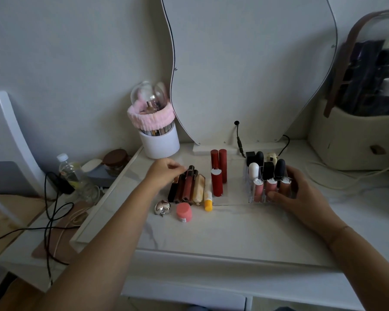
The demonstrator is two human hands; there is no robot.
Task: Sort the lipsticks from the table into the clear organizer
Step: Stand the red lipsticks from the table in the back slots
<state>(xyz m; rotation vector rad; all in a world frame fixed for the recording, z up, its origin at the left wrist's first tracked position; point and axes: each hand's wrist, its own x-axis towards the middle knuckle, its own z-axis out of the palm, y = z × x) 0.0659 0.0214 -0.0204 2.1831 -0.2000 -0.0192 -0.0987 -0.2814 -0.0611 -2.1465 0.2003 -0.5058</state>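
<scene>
My left hand, fingers pinched near the cap of a dark red gloss tube, is nearest the row lying lengthwise mid-frame on the white table. My right hand, fingers spread, steadies the clear acrylic organizer at right.

A home dressing corner is showing here: a wavy-edged mirror is standing at the back of a white tabletop, a domed brush holder wearing a pink headband is sitting beside it, and lipsticks are lying nearby.
</scene>
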